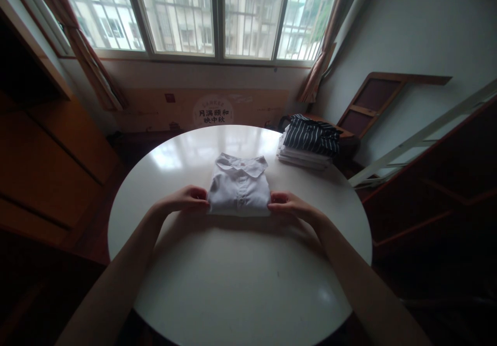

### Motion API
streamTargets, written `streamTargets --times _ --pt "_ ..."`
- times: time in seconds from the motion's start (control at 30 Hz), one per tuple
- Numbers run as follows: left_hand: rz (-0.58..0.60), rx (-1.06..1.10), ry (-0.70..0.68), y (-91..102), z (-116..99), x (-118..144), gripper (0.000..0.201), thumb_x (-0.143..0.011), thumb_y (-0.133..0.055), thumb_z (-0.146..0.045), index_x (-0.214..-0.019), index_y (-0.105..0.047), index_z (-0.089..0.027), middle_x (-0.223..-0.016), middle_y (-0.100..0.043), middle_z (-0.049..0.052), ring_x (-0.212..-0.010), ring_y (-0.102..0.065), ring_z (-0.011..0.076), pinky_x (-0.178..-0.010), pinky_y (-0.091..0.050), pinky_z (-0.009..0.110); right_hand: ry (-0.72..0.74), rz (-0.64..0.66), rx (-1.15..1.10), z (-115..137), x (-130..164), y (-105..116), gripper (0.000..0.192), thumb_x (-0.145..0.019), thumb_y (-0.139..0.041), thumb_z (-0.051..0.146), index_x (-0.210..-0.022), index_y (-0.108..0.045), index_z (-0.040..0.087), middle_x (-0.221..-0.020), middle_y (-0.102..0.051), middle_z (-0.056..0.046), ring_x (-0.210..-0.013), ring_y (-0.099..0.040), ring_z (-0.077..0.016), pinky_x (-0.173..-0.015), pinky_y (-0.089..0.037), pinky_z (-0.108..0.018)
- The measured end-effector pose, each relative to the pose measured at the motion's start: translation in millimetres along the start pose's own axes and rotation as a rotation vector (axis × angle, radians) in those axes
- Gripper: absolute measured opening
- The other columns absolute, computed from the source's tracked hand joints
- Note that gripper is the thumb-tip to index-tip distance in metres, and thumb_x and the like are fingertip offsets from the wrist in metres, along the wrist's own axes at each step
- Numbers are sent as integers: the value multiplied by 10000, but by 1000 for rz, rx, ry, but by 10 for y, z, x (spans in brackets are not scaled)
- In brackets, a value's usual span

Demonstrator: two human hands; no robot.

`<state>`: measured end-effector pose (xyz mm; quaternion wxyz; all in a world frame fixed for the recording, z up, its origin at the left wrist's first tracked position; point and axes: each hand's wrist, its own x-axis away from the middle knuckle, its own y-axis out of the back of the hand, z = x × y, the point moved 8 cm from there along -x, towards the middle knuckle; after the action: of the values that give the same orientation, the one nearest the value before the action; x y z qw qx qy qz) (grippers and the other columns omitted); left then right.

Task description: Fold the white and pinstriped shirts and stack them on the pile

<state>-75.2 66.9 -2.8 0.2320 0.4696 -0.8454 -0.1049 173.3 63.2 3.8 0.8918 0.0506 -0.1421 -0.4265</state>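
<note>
A white collared shirt (239, 190), folded into a compact rectangle, lies on the round white table (240, 273). Its collar points away from me and its button placket runs down the middle. At the shirt's left edge, my left hand (190, 198) has its fingers closed on the near corner. My right hand (285, 202) pinches the opposite near corner in the same way. The fingertips are partly hidden against the cloth.
A stack of folded clothes stands at the table's far right, white pieces (298, 155) below and a black-and-white striped garment (312, 134) on top. Behind the table are a printed box (155, 109) and a window. A wooden chair (373, 102) stands by the right wall.
</note>
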Motion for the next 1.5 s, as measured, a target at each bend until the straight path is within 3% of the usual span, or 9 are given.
streamTargets --times 0.13,0.47,0.67,0.97,1.1,1.33,1.5 --pt "-57 9 -14 31 -26 -14 342 -597 -630 -457 -724 -605 -141 -598 -542 -3 -520 -465 101 -455 -344 202 10 -10 -28 5 -12 -3 295 -665 -628 396 -810 -599 141 -738 -583 -14 -637 -517 -113 -582 -404 -226" --pt "-77 48 -35 60 -30 -42 275 -610 -632 -389 -704 -556 -142 -617 -531 -21 -549 -474 99 -490 -355 207 15 14 -79 -25 -45 -7 309 -671 -629 366 -873 -599 134 -791 -588 -23 -681 -524 -125 -615 -403 -235" --pt "-176 66 -73 120 -100 -2 289 -589 -665 -366 -688 -505 -147 -597 -531 -29 -518 -476 83 -471 -362 195 9 -35 -85 -27 -42 29 276 -664 -635 363 -826 -591 144 -753 -576 -11 -646 -512 -113 -585 -387 -227" --pt "-12 -7 -78 6 -125 -3 385 -657 -618 -395 -932 -601 -126 -785 -623 31 -700 -549 138 -589 -414 221 25 -111 -76 -46 -60 85 283 -651 -644 394 -764 -568 146 -697 -542 4 -604 -476 -101 -559 -356 -230" --pt "58 -53 -118 -57 -99 -29 402 -642 -634 -405 -925 -608 -120 -768 -611 29 -704 -543 146 -611 -418 234 30 -153 -3 -9 -25 121 290 -666 -631 418 -738 -562 145 -672 -535 8 -586 -471 -96 -534 -346 -223" --pt "-4 -1 -154 -27 -87 -72 308 -641 -646 -375 -795 -613 -111 -779 -574 22 -669 -520 118 -586 -405 218 80 8 131 81 2 9 339 -598 -695 359 -848 -601 148 -874 -591 -38 -762 -551 -151 -670 -441 -261" --pt "-32 102 -130 -29 -88 -76 279 -652 -642 -344 -806 -597 -116 -736 -592 16 -687 -530 124 -607 -409 220 120 -14 145 90 -11 9 305 -614 -677 338 -844 -613 147 -897 -604 -50 -812 -568 -178 -712 -453 -282"
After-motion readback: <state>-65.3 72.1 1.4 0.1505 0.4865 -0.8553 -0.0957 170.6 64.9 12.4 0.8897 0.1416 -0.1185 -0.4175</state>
